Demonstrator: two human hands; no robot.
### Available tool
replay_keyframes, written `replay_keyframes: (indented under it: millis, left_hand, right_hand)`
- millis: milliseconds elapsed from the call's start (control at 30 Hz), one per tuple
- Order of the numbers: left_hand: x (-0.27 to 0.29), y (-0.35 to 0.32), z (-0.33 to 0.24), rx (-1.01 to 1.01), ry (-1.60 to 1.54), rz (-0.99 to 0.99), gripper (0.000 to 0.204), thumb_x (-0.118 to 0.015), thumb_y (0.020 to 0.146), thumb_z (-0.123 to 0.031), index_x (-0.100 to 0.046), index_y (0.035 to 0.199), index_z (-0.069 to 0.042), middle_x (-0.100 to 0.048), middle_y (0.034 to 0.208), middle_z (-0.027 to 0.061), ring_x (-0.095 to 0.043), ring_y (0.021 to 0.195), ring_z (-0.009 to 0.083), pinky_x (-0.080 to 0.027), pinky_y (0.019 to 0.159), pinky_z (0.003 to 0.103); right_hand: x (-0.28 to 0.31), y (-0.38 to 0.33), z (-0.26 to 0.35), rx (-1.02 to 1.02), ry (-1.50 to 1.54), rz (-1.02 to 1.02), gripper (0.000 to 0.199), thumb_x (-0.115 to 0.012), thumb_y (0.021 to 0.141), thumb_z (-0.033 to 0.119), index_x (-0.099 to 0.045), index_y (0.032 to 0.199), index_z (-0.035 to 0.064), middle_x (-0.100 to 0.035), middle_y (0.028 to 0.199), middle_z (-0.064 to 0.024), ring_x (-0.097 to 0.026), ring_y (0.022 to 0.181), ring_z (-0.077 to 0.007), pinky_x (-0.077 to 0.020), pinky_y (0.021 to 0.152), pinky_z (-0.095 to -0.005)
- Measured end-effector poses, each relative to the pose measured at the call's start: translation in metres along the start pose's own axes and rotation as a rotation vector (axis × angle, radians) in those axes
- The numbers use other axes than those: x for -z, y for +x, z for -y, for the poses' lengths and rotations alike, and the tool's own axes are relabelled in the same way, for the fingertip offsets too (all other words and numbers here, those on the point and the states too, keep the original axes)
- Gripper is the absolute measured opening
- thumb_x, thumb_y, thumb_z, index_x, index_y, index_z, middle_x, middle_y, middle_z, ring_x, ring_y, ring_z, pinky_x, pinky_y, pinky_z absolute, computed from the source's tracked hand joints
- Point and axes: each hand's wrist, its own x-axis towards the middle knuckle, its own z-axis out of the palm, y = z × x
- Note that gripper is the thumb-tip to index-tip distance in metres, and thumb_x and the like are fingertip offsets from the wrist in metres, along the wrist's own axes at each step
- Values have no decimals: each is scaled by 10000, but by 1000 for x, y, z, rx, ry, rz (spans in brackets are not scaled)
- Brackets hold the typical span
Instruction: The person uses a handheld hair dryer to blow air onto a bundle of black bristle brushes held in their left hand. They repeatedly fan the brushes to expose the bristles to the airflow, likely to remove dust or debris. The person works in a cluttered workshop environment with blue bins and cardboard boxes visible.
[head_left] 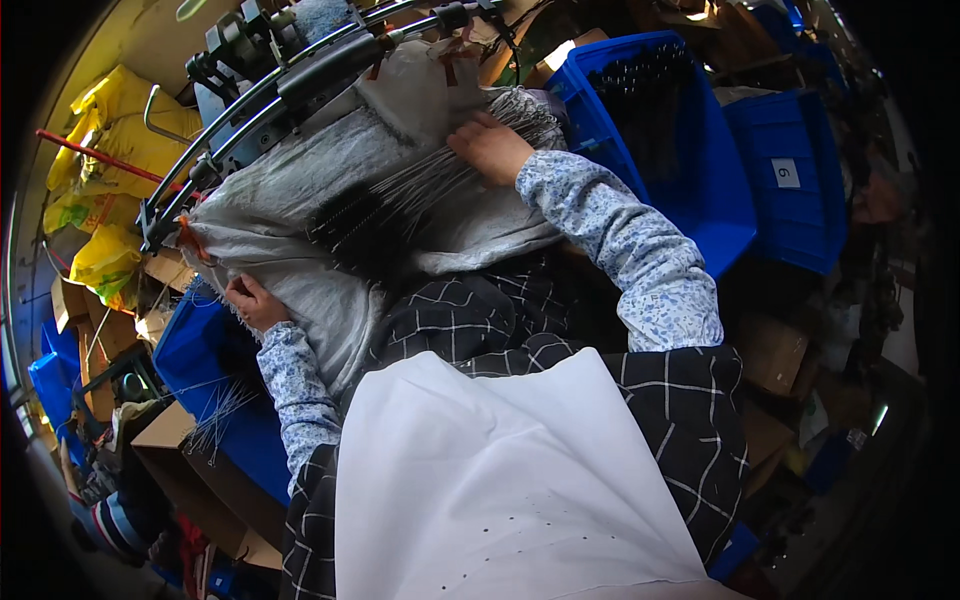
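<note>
A bundle of thin wire-stemmed brushes (345,230) lies across a white woven sack cloth (270,205) spread over my lap. The black bristles are toward the middle, and the bare wire stems (425,185) fan out to the upper right. My right hand (492,148) rests on the stems near their far end, its fingers stretched over them. At the left edge of the cloth is my left hand (256,303), fingers bent inward beside a blue bin; what they hold, if anything, is hidden.
Ahead stands a machine with a curved metal rail (290,85). A blue bin (715,190) with black brushes is at the right, another blue bin (195,345) with loose wires at the left. Yellow bags (125,120) and cardboard boxes (170,440) crowd the left side.
</note>
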Motion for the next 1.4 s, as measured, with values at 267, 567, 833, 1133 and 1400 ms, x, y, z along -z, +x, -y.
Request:
replay_keyframes:
  millis: [267,567,833,1133,1400]
  left_hand:
    - [4,-3,14,14,-26,41,295,-450,851,-255,-451,920,32,-524,844,157,-506,769,245,-400,700,322]
    - [0,0,11,-41,57,-6,303,-450,842,-263,-474,925,28,-542,848,187,-526,779,297,-408,699,354]
    - [5,-1,13,-10,42,8,279,-456,840,-241,-472,919,26,-540,846,176,-517,772,278,-406,704,344]
    - [2,-2,17,-3,9,39,297,-436,846,-248,-463,929,36,-541,873,183,-518,803,286,-399,729,333]
    - [8,2,13,-24,202,58,331,-429,841,-263,-451,979,37,-526,943,208,-505,865,332,-392,744,366]
  right_hand:
    - [-18,-6,0,91,-4,19,396,-621,563,182,-507,920,58,-567,811,-54,-510,868,-225,-379,776,-326]
    - [-14,3,-8,53,153,230,581,-702,475,215,-478,988,59,-568,828,-122,-535,823,-299,-403,735,-394]
    - [-7,-60,23,-62,186,4,318,-602,590,109,-495,886,68,-590,698,-101,-572,726,-288,-430,670,-375]
    - [31,-229,-8,-980,755,-228,417,-673,595,215,-509,946,60,-592,844,-162,-573,774,-303,-451,713,-349]
    - [-43,-271,-153,-1603,224,-654,564,-700,562,265,-482,1025,29,-575,884,-193,-551,825,-340,-433,730,-391]
